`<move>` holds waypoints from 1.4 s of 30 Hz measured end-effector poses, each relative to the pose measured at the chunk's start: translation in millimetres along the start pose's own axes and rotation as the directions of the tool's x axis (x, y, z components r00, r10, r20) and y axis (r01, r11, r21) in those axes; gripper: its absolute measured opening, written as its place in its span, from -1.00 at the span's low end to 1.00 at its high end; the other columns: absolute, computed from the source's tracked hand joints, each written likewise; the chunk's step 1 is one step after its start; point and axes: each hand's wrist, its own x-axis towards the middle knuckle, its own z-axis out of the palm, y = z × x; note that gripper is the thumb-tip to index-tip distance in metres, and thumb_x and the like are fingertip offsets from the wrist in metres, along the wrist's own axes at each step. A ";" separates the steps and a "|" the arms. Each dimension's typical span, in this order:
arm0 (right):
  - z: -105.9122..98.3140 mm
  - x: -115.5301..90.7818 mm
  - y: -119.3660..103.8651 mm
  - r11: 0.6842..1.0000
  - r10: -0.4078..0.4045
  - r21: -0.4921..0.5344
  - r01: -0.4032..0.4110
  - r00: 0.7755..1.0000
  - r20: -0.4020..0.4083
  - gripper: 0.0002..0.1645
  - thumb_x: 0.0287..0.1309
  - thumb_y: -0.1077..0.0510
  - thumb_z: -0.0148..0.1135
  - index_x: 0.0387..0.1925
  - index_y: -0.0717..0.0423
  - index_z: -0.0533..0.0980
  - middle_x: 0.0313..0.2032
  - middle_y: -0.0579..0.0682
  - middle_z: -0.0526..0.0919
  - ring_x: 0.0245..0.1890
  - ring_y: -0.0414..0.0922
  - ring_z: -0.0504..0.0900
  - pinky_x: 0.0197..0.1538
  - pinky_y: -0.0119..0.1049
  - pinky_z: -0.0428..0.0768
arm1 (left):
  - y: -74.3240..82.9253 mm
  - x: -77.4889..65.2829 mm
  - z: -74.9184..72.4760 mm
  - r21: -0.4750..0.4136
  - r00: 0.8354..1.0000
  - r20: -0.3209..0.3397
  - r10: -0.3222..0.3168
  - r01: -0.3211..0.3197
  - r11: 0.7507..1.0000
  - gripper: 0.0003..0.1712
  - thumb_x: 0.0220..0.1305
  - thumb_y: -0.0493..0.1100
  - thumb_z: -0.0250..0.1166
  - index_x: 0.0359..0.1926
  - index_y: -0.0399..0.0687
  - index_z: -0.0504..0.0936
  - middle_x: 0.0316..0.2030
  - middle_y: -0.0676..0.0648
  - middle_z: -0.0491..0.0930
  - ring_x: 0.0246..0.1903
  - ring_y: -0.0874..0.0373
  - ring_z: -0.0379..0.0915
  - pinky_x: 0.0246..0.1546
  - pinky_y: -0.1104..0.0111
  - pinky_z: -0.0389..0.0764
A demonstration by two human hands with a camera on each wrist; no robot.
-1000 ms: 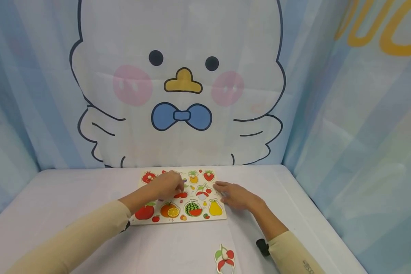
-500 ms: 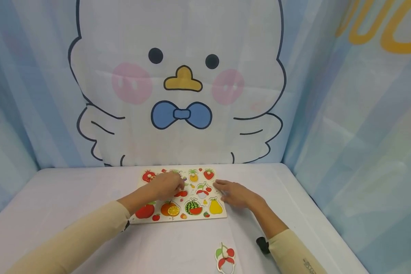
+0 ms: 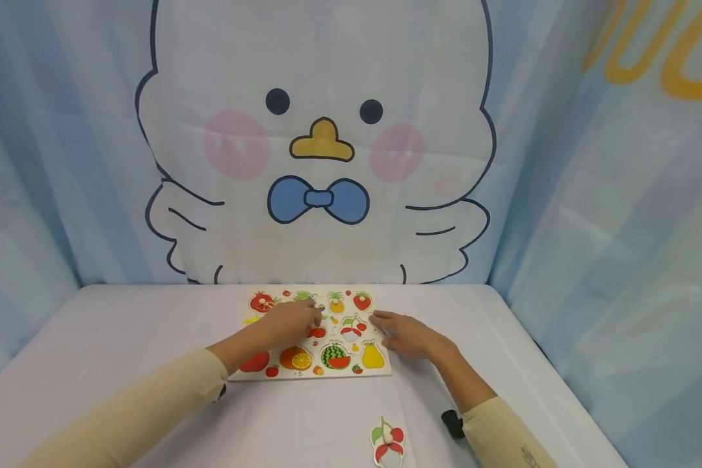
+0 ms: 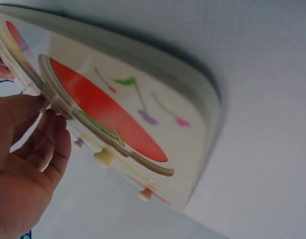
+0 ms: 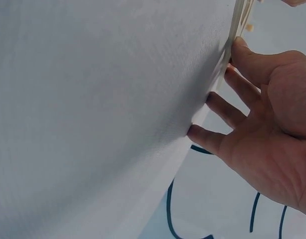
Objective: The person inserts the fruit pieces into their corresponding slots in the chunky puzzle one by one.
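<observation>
A white fruit puzzle board [image 3: 304, 376] lies on the table, its fruit pieces bearing small knobs. Over its middle row, my left hand [image 3: 283, 325] pinches something small with thumb and curled fingertips. In the left wrist view, the left hand [image 4: 28, 149] has its fingertips at a puzzle piece, mostly hidden by the fingers. My right hand [image 3: 406, 335] touches the board's right edge with extended fingers. In the right wrist view, the right hand [image 5: 272, 109] has its thumb at that edge and several fingers spread on the tabletop. A cherry puzzle piece [image 3: 388, 437] lies in front of the board.
Around the board stretches the white table [image 3: 152, 312]. Behind it hangs a curtain [image 3: 327, 253] printed with a white cartoon bird. A black object [image 3: 453, 424] sits by the right sleeve cuff.
The head view has shifted slightly. My left hand has moved a little toward me over the board, uncovering more of the green top-row fruit and a bit of yellow. The right hand stays put.
</observation>
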 end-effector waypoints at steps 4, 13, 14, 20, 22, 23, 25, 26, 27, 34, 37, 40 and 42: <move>2.1 -3.0 2.0 1.000 0.005 0.004 -0.005 1.000 -0.010 -0.29 0.42 0.12 0.29 0.53 -0.10 0.35 0.58 -0.04 0.27 0.57 0.13 0.25 0.53 0.16 0.29 | 4.7 -0.9 2.2 0.032 1.000 0.010 0.000 -0.001 0.999 -0.74 0.38 -0.22 0.39 0.06 0.01 0.74 0.32 -0.20 0.55 0.22 -0.13 0.58 0.18 0.08 0.66; 4.1 -3.2 3.2 1.000 0.012 0.001 -0.012 1.000 -0.007 -0.28 0.42 0.09 0.29 0.53 -0.14 0.35 0.58 -0.06 0.27 0.57 0.12 0.25 0.52 0.16 0.31 | 16.0 -12.7 3.8 0.144 0.997 -0.064 0.045 -0.035 0.989 -0.61 0.36 -0.17 0.40 0.19 0.10 0.70 0.33 -0.17 0.53 0.10 -0.05 0.64 0.10 0.17 0.70; 3.7 -2.8 3.4 1.000 0.011 -0.001 -0.011 1.000 -0.006 -0.28 0.41 0.10 0.30 0.53 -0.14 0.35 0.58 -0.06 0.27 0.57 0.12 0.25 0.52 0.16 0.31 | 18.9 -14.0 4.0 0.162 0.994 -0.083 0.075 -0.061 0.985 -0.64 0.35 -0.17 0.40 0.15 0.10 0.71 0.24 -0.13 0.58 0.00 0.00 0.65 0.04 0.21 0.71; 1.5 -0.2 3.7 1.000 0.001 0.001 -0.001 1.000 -0.007 -0.29 0.41 0.11 0.30 0.53 -0.12 0.36 0.58 -0.05 0.28 0.57 0.12 0.25 0.52 0.17 0.30 | 45.5 -24.0 2.8 0.170 0.956 -0.148 0.253 -0.227 0.959 -0.80 0.32 -0.16 0.43 -0.04 0.10 0.78 -0.21 0.07 0.65 -0.35 0.21 0.49 -0.18 0.37 0.64; 1.7 0.4 3.6 1.000 0.002 -0.001 -0.002 1.000 -0.003 -0.29 0.42 0.11 0.29 0.53 -0.13 0.35 0.58 -0.06 0.27 0.57 0.11 0.25 0.52 0.16 0.30 | 56.1 -27.4 3.2 0.149 0.946 -0.138 0.292 -0.272 0.951 -0.82 0.32 -0.15 0.44 -0.07 0.11 0.79 -0.24 0.09 0.67 -0.36 0.24 0.51 -0.19 0.40 0.63; 1.8 0.7 3.8 1.000 0.002 -0.004 -0.002 1.000 -0.002 -0.29 0.42 0.11 0.29 0.53 -0.13 0.35 0.58 -0.06 0.28 0.57 0.11 0.25 0.52 0.16 0.30 | 61.2 -28.7 3.8 0.128 0.943 -0.126 0.307 -0.292 0.948 -0.83 0.31 -0.14 0.44 -0.08 0.11 0.80 -0.24 0.11 0.69 -0.35 0.26 0.54 -0.19 0.42 0.63; 1.7 0.9 3.7 1.000 -0.003 -0.010 0.003 1.000 -0.003 -0.29 0.42 0.11 0.29 0.53 -0.13 0.35 0.58 -0.06 0.28 0.57 0.11 0.26 0.52 0.16 0.30 | 70.9 -31.2 4.1 0.076 0.941 -0.094 0.326 -0.320 0.944 -0.84 0.33 -0.14 0.44 -0.08 0.13 0.81 -0.20 0.13 0.73 -0.30 0.29 0.59 -0.15 0.45 0.65; 1.6 1.0 3.7 1.000 -0.007 -0.013 0.007 1.000 -0.004 -0.29 0.42 0.12 0.29 0.53 -0.12 0.36 0.57 -0.05 0.29 0.56 0.12 0.27 0.52 0.16 0.31 | 75.5 -32.4 3.9 0.054 0.939 -0.075 0.334 -0.331 0.942 -0.84 0.34 -0.14 0.43 -0.08 0.13 0.81 -0.21 0.14 0.74 -0.29 0.31 0.60 -0.15 0.47 0.64; 1.5 1.1 3.5 1.000 -0.008 -0.014 0.008 1.000 -0.004 -0.29 0.41 0.12 0.29 0.53 -0.12 0.36 0.57 -0.05 0.29 0.56 0.12 0.27 0.52 0.16 0.31 | 80.0 -33.6 3.9 0.029 0.940 -0.056 0.337 -0.336 0.941 -0.84 0.35 -0.15 0.43 -0.07 0.14 0.81 -0.21 0.15 0.74 -0.29 0.34 0.60 -0.15 0.48 0.64; 1.6 0.9 2.2 1.000 -0.014 -0.016 0.014 1.000 -0.015 -0.30 0.41 0.12 0.29 0.52 -0.12 0.37 0.57 -0.04 0.30 0.55 0.11 0.29 0.52 0.15 0.31 | 109.3 -42.0 5.7 -0.116 0.908 0.019 0.418 -0.413 0.903 -0.84 0.33 -0.12 0.45 -0.09 0.15 0.81 -0.33 0.23 0.66 -0.37 0.47 0.45 -0.24 0.65 0.50; 1.0 0.5 2.5 1.000 -0.021 -0.016 0.021 1.000 -0.018 -0.30 0.41 0.12 0.29 0.52 -0.10 0.37 0.56 -0.04 0.31 0.55 0.10 0.29 0.52 0.15 0.31 | 122.7 -45.6 8.5 -0.183 0.877 0.034 0.480 -0.467 0.865 -0.86 0.34 -0.11 0.44 -0.09 0.14 0.80 -0.33 0.25 0.64 -0.38 0.51 0.42 -0.28 0.71 0.45; 0.4 0.3 2.7 1.000 -0.021 -0.013 0.021 1.000 -0.019 -0.30 0.41 0.13 0.29 0.52 -0.10 0.37 0.56 -0.03 0.31 0.56 0.11 0.28 0.53 0.16 0.30 | 135.9 -48.7 10.3 -0.254 0.850 0.064 0.523 -0.493 0.832 -0.85 0.36 -0.10 0.43 -0.07 0.13 0.79 -0.30 0.25 0.65 -0.36 0.54 0.41 -0.26 0.74 0.43; 0.8 0.6 2.9 1.000 -0.017 -0.008 0.017 1.000 -0.018 -0.29 0.41 0.13 0.30 0.52 -0.09 0.37 0.56 -0.03 0.30 0.56 0.12 0.28 0.53 0.16 0.29 | 143.4 -50.3 11.0 -0.280 0.834 0.089 0.544 -0.504 0.817 -0.85 0.38 -0.10 0.42 -0.06 0.12 0.79 -0.27 0.24 0.66 -0.35 0.55 0.41 -0.24 0.76 0.43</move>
